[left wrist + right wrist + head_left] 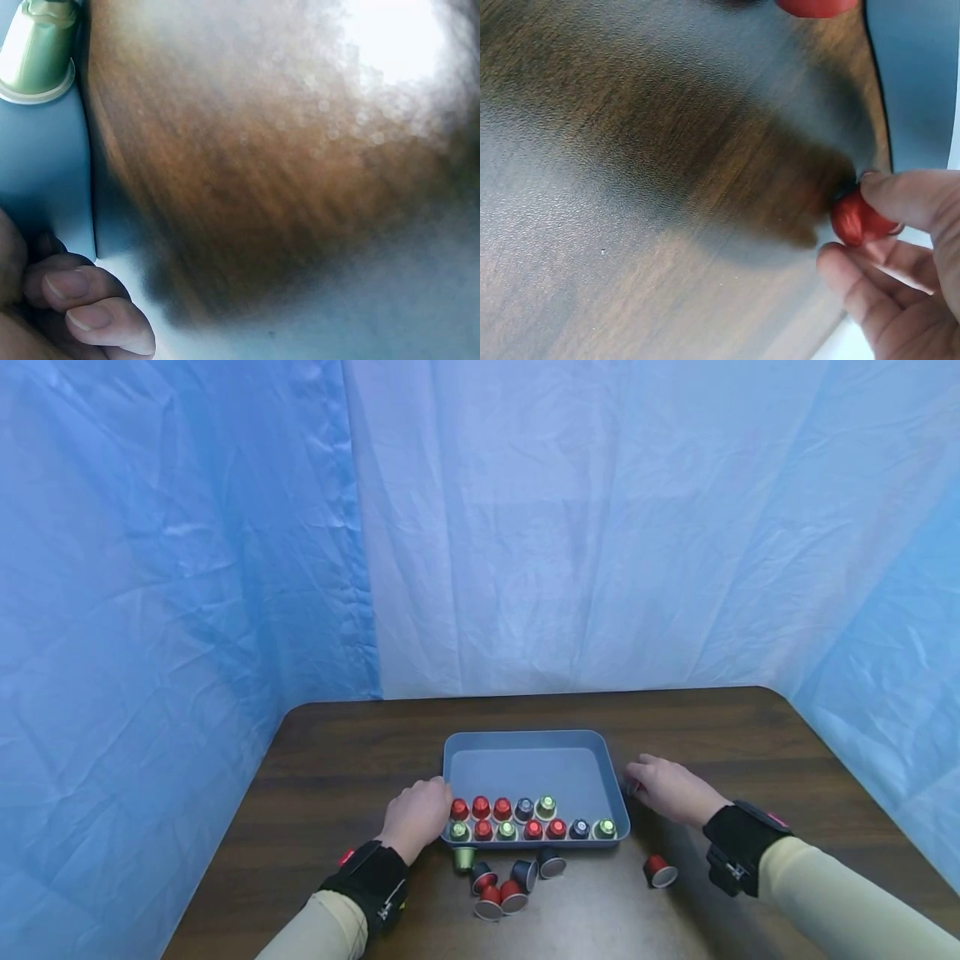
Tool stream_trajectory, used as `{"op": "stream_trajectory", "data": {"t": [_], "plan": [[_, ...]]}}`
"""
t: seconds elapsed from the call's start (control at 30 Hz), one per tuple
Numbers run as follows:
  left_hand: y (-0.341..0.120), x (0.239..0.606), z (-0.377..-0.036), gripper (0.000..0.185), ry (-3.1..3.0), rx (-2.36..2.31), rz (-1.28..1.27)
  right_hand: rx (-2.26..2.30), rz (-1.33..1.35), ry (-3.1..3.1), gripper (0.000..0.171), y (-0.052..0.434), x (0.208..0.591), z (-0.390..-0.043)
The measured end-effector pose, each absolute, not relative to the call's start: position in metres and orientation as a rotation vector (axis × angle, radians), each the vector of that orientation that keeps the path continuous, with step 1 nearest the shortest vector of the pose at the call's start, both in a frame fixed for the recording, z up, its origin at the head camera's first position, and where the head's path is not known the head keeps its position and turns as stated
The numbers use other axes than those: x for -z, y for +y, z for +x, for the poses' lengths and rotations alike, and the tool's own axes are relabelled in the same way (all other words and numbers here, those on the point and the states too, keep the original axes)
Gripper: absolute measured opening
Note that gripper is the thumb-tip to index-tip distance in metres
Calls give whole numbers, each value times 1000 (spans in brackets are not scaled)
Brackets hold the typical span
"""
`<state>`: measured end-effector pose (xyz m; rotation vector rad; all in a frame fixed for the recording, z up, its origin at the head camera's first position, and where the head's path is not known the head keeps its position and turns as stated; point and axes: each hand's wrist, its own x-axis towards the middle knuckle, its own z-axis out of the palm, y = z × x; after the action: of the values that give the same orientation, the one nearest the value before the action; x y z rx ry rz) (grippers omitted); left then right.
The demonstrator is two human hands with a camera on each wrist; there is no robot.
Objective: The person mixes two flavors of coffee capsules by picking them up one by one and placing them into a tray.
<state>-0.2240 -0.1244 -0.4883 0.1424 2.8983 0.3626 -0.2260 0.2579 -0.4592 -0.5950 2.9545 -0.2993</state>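
Note:
A blue-grey tray point(525, 752) sits mid-table with two rows of red, green and dark coffee capsules point(517, 820) along its near side. My left hand point(420, 814) rests at the tray's left near edge. Its fingers point(82, 307) are curled beside the tray wall point(79, 187) with nothing visible in them, and a green capsule point(36, 52) stands just inside. My right hand point(660, 787) is at the tray's right side, low over the table. It pinches a red capsule point(857, 217) between thumb and fingertips point(840, 262).
Several loose capsules lie in front of the tray: a green one point(464, 858), dark ones point(536, 867) and red ones point(501, 897). A single red capsule point(658, 871) lies near my right wrist. Blue sheeting surrounds the brown table point(360, 743).

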Motion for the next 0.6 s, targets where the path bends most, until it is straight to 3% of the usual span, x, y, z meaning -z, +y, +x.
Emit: {"op": "stream_trajectory", "data": {"t": [0.6], "plan": [[-125, 488, -225, 24, 2895, -358, 165, 320, -595, 2978, 28, 260, 457, -224]]}}
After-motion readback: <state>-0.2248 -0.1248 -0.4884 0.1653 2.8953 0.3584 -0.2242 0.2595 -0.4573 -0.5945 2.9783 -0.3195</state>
